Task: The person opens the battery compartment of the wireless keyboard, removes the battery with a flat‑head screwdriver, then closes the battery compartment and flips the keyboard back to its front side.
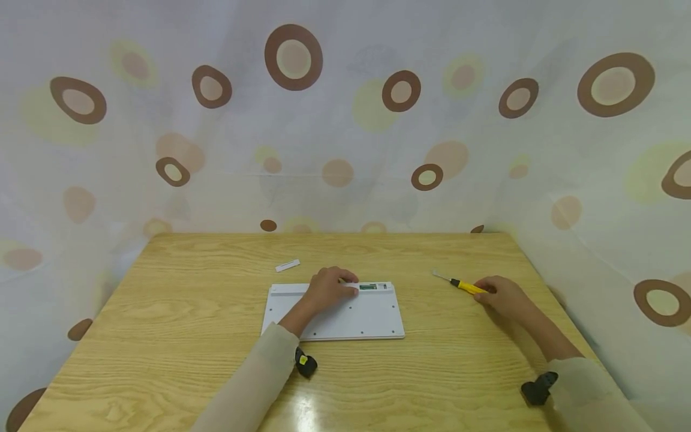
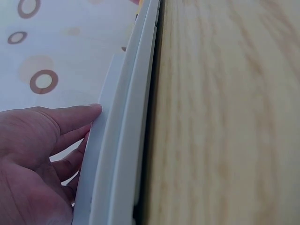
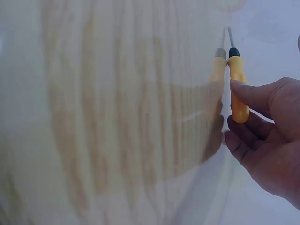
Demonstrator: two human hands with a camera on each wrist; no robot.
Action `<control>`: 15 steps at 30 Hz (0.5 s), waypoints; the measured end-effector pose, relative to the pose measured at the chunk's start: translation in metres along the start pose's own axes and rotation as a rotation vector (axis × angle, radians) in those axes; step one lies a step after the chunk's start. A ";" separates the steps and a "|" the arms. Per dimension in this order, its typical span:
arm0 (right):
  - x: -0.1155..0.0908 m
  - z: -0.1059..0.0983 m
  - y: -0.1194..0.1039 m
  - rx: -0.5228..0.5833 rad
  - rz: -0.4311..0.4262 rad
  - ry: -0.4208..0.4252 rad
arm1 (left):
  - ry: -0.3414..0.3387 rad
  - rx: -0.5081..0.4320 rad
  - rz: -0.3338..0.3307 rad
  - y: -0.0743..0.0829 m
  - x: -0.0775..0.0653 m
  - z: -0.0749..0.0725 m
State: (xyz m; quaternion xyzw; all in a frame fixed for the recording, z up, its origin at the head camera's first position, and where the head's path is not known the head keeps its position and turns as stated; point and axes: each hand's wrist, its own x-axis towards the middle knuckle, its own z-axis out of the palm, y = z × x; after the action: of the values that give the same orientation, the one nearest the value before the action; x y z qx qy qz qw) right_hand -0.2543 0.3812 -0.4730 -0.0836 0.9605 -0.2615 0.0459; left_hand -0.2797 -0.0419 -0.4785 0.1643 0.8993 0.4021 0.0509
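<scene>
A white keyboard lies underside up on the wooden table, small screws dotted over its back. Near its far right corner an open battery compartment shows green inside. My left hand reaches across and grips the far edge, just left of that compartment; in the left wrist view its thumb presses on the white back while the other fingers are partly hidden behind the edge. To the right, my right hand pinches the yellow handle of a screwdriver between thumb and fingers, its metal shaft pointing away to the left.
Beyond the keyboard's far left side lies a small white battery cover. The wooden table ends at a wall with a circle-patterned covering. Black wrist cameras sit at both sleeves.
</scene>
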 end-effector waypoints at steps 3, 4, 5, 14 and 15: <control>-0.004 -0.002 -0.003 0.002 -0.007 0.023 | -0.002 -0.003 -0.003 0.000 0.000 0.000; -0.005 -0.004 -0.005 0.006 -0.012 0.035 | -0.003 -0.005 -0.002 0.000 0.000 -0.001; -0.007 -0.006 -0.007 0.010 -0.016 0.046 | -0.005 -0.006 -0.002 0.001 0.000 -0.001; -0.012 -0.021 -0.026 0.098 -0.062 0.183 | -0.011 -0.001 0.002 -0.001 0.001 -0.001; -0.012 -0.021 -0.028 0.114 -0.060 0.195 | -0.011 -0.001 0.004 -0.001 0.001 0.000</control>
State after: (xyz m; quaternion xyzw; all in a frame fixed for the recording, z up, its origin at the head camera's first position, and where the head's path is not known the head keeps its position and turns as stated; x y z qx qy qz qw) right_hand -0.2416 0.3700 -0.4398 -0.0840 0.9411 -0.3236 -0.0510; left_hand -0.2809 -0.0426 -0.4789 0.1681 0.8985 0.4018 0.0550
